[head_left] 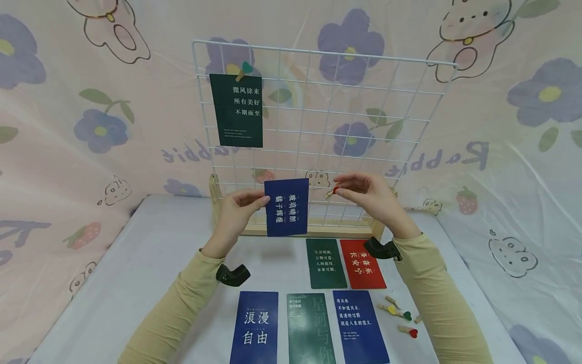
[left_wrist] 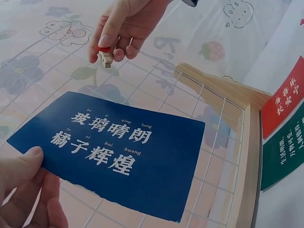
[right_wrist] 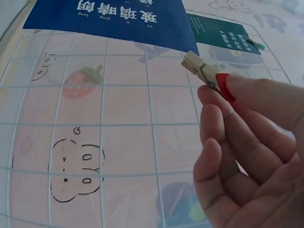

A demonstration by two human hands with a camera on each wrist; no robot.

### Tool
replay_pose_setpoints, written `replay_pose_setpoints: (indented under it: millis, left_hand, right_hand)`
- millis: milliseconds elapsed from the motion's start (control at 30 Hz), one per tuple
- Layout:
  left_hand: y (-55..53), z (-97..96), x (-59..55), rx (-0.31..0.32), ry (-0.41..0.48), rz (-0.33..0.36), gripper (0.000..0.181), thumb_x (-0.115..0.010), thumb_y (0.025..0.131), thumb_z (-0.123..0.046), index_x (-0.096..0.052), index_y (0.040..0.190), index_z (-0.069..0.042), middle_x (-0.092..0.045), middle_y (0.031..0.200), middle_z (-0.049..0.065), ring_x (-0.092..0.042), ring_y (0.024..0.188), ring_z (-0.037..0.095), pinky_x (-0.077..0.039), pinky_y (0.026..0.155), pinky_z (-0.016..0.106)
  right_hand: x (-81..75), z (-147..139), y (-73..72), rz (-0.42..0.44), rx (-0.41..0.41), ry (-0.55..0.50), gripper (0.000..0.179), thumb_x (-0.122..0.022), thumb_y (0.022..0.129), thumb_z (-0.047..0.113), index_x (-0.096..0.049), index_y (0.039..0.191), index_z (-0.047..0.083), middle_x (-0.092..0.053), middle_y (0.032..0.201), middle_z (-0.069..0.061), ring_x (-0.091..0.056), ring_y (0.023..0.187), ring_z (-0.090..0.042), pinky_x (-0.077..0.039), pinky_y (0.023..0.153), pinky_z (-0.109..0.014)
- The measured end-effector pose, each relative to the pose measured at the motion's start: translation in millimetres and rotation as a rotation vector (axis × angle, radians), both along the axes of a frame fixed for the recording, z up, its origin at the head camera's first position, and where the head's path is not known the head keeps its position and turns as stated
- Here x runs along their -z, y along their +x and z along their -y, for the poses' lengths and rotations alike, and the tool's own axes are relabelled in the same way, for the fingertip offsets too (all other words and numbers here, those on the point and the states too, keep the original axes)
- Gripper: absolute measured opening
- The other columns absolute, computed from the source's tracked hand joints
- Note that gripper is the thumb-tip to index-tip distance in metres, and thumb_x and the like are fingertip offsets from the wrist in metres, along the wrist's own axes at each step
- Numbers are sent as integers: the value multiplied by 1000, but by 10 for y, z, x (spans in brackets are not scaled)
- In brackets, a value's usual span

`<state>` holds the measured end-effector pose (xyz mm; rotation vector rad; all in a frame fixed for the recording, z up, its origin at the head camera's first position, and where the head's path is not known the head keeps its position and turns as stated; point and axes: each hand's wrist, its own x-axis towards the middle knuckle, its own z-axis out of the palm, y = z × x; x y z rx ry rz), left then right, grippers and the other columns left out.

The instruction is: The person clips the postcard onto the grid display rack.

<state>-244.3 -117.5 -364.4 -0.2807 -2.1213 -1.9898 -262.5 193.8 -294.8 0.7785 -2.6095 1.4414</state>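
My left hand (head_left: 237,211) pinches a blue card (head_left: 287,222) with white characters by its left edge, between thumb and fingers. The card hangs upright in front of a white wire grid (head_left: 313,121), its writing turned sideways. To the right of it, my right hand (head_left: 370,196) pinches a small wooden clothespin (right_wrist: 202,69) with a red heart (right_wrist: 226,87) between thumb and index finger. The clothespin stays apart from the card. On the grid's upper left, a dark green card (head_left: 241,129) hangs from a clothespin with a green heart (head_left: 247,67).
Near the grid's wooden base (head_left: 300,231) lie a green card (head_left: 327,275) and a red card (head_left: 359,253). Closer in are a blue card (head_left: 254,313), a green card (head_left: 306,328) and another blue card (head_left: 361,344). Several loose clothespins (head_left: 404,330) lie at the right.
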Motion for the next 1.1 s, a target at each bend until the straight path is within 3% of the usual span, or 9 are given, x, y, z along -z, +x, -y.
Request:
replay_pose_setpoints:
  millis: [667, 833, 1100]
  left_hand:
    - [-48, -45, -231, -17, 38, -17, 27, -71, 89, -17, -69, 109, 0, -67, 110, 8, -63, 93, 18, -52, 81, 28]
    - [-69, -58, -304, -29, 37, -21, 28, -72, 88, -23, -70, 109, -4, -68, 104, 6, -61, 92, 19, -52, 82, 32]
    - [-94, -73, -436, -51, 12, -60, 30, -70, 89, -24, -69, 110, -3, -69, 103, 7, -61, 91, 19, -51, 79, 28]
  right_hand:
    - [-225, 174, -55, -18, -6, -42, 30, -69, 90, 14, -65, 118, 4, -67, 110, -12, -65, 96, -24, -53, 83, -24]
    - [-277, 202, -86, -28, -23, -49, 28, -68, 91, 13, -67, 117, 3, -67, 111, -12, -66, 97, -22, -52, 84, -25]
    - [-354, 258, -131, -59, -24, -53, 25, -67, 91, 14, -68, 113, 2, -69, 107, -9, -66, 94, -17, -52, 85, -25]
